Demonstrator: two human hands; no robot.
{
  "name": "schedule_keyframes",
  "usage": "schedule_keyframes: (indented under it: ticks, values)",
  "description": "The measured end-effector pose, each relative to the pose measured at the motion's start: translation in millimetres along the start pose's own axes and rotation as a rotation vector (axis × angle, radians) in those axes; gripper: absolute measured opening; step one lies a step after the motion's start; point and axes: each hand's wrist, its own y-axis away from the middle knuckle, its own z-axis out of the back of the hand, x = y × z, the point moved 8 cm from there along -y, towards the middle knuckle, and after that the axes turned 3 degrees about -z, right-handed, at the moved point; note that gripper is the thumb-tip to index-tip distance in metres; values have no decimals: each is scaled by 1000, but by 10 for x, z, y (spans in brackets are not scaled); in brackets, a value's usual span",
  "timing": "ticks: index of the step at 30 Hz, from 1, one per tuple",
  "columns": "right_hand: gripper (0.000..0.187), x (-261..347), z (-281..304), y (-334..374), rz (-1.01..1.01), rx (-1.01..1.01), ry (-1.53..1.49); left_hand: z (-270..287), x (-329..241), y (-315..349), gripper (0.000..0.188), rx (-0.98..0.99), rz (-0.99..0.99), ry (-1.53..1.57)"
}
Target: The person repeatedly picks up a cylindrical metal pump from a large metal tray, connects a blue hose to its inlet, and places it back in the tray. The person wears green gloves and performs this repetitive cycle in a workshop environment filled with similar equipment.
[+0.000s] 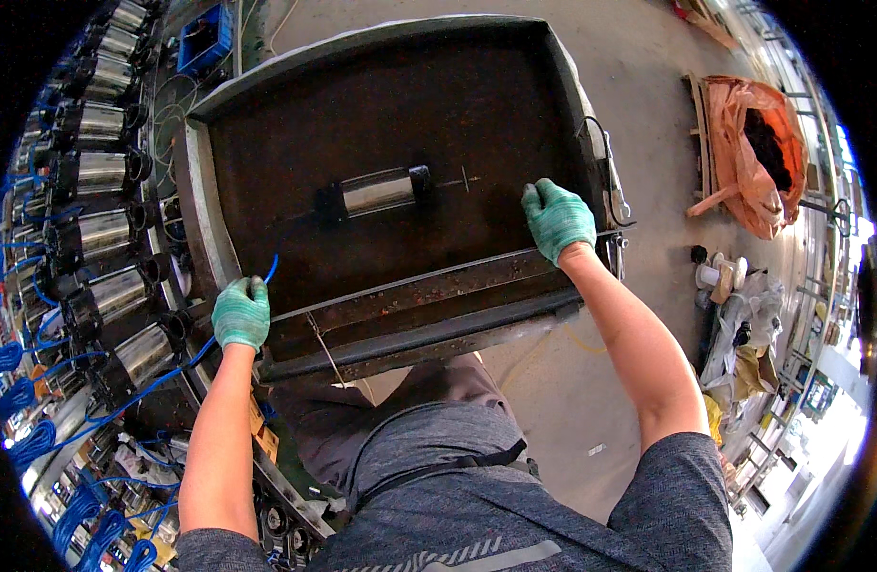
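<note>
Left hand [241,313]: blue cable [198,357] grasped, lower left.
Right hand [560,221]: curled, centre right; hold unclear.
Cable: apparently being positioned; steadiness needed.

The left hand [241,313] and right hand [560,221] are gloved in mottled green; the cable [272,268] is bright blue. The cylinder [377,193] is silver with black ends, the tank [362,105] brownish black inside. At far right the sack [731,129] is orange. The shirt [458,510] is heathered charcoal with pale diagonal stripes.
</note>
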Motion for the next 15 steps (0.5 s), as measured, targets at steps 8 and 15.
schedule_keyframes:
  ticks: [8, 15]
  values:
    - [36, -25, -17, 2, -5, -19, -14, 42, -43, 7, 37, 20, 24, 25]
    - [34, -25, -27, -15, -2, -10, -3, 9, -4, -3, 39, 17, 28, 4]
